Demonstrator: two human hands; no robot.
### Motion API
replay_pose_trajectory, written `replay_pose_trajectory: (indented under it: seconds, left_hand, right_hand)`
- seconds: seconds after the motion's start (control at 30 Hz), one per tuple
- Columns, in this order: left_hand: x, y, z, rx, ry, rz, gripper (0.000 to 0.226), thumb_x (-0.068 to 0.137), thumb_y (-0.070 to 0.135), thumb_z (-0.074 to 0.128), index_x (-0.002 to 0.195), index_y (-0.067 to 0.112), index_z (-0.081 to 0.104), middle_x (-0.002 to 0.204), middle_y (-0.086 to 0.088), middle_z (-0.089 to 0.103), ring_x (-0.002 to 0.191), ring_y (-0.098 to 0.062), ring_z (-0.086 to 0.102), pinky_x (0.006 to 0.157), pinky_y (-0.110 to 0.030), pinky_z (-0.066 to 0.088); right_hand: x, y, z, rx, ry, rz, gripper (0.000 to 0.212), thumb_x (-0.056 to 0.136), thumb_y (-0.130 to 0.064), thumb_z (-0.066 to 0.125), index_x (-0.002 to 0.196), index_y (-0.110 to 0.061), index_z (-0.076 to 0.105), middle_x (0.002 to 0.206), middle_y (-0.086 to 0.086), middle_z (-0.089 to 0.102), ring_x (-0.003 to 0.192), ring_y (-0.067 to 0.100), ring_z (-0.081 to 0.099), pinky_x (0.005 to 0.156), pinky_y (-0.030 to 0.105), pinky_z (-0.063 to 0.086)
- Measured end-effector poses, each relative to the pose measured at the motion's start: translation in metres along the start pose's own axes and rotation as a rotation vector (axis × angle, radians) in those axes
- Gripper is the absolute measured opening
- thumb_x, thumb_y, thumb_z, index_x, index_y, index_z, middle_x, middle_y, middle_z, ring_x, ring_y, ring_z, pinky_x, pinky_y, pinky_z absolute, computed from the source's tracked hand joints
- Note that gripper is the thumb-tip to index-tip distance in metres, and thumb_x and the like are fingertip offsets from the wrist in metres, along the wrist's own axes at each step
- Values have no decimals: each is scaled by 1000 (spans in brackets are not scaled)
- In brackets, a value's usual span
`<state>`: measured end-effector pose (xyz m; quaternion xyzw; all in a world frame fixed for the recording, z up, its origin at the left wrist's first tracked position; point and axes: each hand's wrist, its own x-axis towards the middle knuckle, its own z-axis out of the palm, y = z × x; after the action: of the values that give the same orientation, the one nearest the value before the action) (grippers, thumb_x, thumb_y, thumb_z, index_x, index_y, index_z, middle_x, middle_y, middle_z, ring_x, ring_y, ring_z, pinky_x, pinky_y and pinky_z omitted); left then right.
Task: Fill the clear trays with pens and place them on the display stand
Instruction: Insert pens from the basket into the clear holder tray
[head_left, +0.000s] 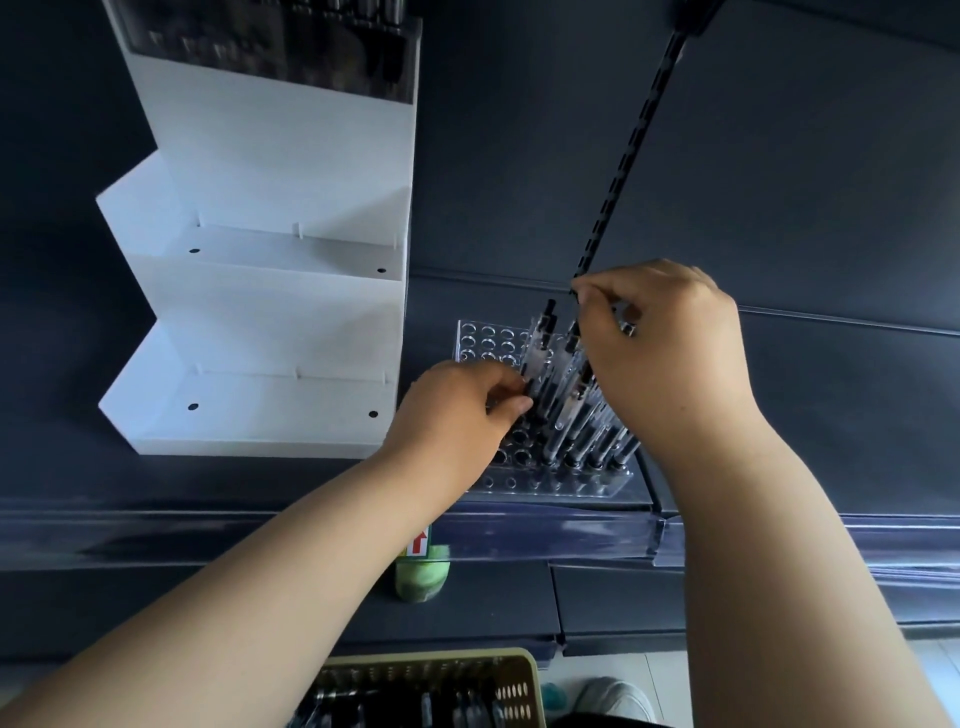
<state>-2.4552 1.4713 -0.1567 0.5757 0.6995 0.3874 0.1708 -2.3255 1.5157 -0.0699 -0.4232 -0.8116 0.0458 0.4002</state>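
Observation:
A clear tray (485, 338) with rows of round holes lies on the dark shelf, right of the white display stand (291, 291). Several clear pens with black tips (576, 431) stand in the holes on its right side. My left hand (457, 410) pinches a pen at mid-barrel near the tray's middle. My right hand (665, 353) hovers over the standing pens and pinches the top of one between thumb and finger. The stand's two lower tiers are bare white; a tray of pens fills its top tier (270, 47).
A yellow perforated basket (519, 691) with more pens sits below at the bottom edge. A green bottle (422, 577) stands on the lower shelf. A black slotted upright (631, 140) runs up the dark back wall. The shelf's front rail (260, 535) runs across the view.

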Motion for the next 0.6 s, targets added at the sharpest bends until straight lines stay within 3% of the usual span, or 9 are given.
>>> replay_pose_trajectory:
  seconds: [0.17, 0.27, 0.33, 0.5, 0.6]
  left_hand:
    - [-4, 7, -10, 77, -11, 42, 23, 90, 34, 59, 110, 24, 66, 103, 8, 69, 83, -4, 56, 65, -10, 38]
    - [-17, 13, -23, 148, 36, 146, 22, 92, 27, 56, 108, 18, 67, 103, -1, 70, 91, -16, 62, 78, -25, 50]
    - [-32, 16, -33, 220, 74, 211, 27, 92, 23, 56, 116, 15, 64, 109, -5, 67, 103, -22, 58, 85, -32, 48]
    - [-81, 18, -62, 491, 101, 445, 22, 78, 7, 70, 99, 1, 70, 90, -13, 69, 86, -33, 63, 69, -41, 55]
    - [-119, 7, -72, 593, 60, 426, 22, 75, 9, 73, 95, 2, 71, 87, -10, 70, 85, -31, 64, 69, -40, 55]
  right_hand:
    - [-6, -4, -5, -11, 8, -58, 19, 86, -12, 56, 84, -14, 74, 83, 6, 70, 83, 31, 56, 77, 40, 46]
    - [-21, -8, -9, -55, 36, -127, 19, 86, -16, 56, 88, -12, 74, 87, 6, 69, 84, 32, 56, 77, 35, 43]
    - [-36, -13, -12, -89, 83, -181, 18, 85, -16, 58, 90, -9, 74, 88, 7, 68, 82, 32, 56, 75, 34, 43]
    - [-77, -29, -14, -88, 52, -303, 16, 84, -12, 60, 89, -6, 74, 85, 9, 67, 75, 32, 56, 71, 37, 48]
    - [-109, -37, -13, -69, -84, -309, 13, 82, -11, 63, 88, -6, 74, 81, 8, 67, 74, 31, 56, 69, 38, 49]
